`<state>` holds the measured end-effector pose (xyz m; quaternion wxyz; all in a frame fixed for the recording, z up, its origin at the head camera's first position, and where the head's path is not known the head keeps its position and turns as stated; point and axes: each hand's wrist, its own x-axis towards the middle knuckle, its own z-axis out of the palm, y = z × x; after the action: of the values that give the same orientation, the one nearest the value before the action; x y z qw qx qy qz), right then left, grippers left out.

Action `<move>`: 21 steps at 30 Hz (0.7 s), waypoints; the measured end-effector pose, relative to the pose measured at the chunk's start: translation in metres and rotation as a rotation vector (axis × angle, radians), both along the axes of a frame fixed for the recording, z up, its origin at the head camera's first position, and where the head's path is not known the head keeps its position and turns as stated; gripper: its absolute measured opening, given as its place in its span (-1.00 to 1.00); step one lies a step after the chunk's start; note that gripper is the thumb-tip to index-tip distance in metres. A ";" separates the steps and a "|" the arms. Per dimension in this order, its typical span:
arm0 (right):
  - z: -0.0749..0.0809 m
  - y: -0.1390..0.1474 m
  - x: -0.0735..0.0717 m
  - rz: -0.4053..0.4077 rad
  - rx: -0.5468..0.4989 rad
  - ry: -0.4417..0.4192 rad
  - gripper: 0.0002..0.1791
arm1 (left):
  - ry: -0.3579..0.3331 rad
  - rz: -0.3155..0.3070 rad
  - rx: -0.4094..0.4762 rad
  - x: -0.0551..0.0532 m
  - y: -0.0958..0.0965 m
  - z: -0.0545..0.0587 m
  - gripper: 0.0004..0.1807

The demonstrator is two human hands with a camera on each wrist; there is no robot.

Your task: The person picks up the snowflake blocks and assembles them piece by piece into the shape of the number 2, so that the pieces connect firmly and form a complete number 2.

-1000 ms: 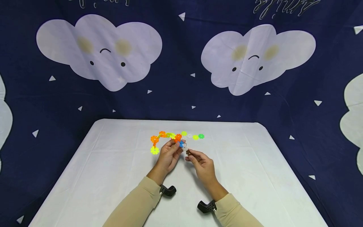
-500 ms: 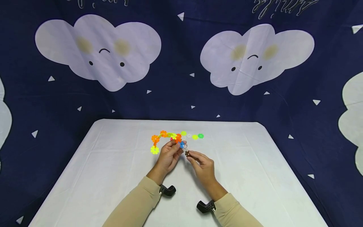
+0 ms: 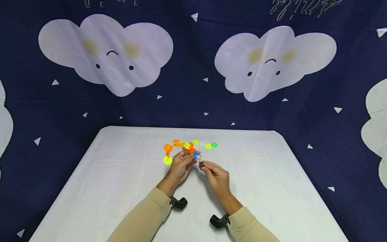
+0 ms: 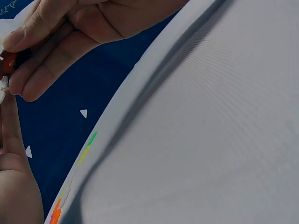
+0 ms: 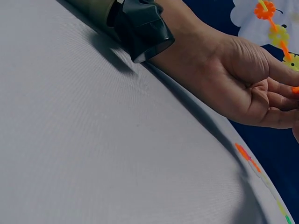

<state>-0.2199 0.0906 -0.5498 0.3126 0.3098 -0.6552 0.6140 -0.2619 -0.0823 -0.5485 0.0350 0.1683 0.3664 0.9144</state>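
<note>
A chain of joined plastic snowflake discs in yellow, orange, blue and white is held up over the table in the head view. My left hand [image 3: 180, 167] grips it near the blue disc [image 3: 195, 154], thumb on top. The far end of the chain curves left and down to a yellow disc [image 3: 167, 160]. My right hand [image 3: 218, 177] pinches a small brown disc [image 3: 201, 163] right at the white disc [image 3: 198, 159]. In the right wrist view, orange [image 5: 265, 9] and yellow discs [image 5: 279, 35] of the chain show beyond the fingers.
The white table [image 3: 260, 174] lies below both hands. A row of flat discs rests on it behind them, with a green disc [image 3: 214, 145] at its right end and a yellow disc [image 3: 208, 146] beside that. A dark blue cloth with clouds [image 3: 193, 111] hangs behind.
The held chain has shifted slightly to the right with the left hand's fingers. The right hand stays at the brown disc, which has turned a little. The discs on the table have not moved.
</note>
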 end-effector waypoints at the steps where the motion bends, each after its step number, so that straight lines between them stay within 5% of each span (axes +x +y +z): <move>1: 0.000 0.000 0.000 -0.003 -0.001 0.001 -0.67 | -0.013 0.004 -0.005 0.000 0.001 0.000 -0.85; 6: 0.001 0.001 0.001 -0.002 -0.004 0.002 -0.68 | -0.055 0.026 -0.035 0.001 0.005 0.002 -0.83; 12: 0.000 -0.004 -0.001 0.024 0.010 0.025 -0.65 | 0.012 0.049 -0.059 0.002 0.004 0.001 -0.87; 17: 0.000 -0.005 -0.002 0.018 0.022 0.025 -0.64 | 0.092 0.011 -0.138 0.003 0.004 0.000 -0.58; 21: -0.001 -0.001 -0.003 -0.023 0.039 0.030 -0.63 | 0.088 -0.041 -0.152 0.002 0.006 -0.002 -0.41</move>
<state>-0.2232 0.0891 -0.5512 0.3234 0.3173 -0.6660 0.5926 -0.2596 -0.0765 -0.5501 0.0501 0.2126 0.4326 0.8747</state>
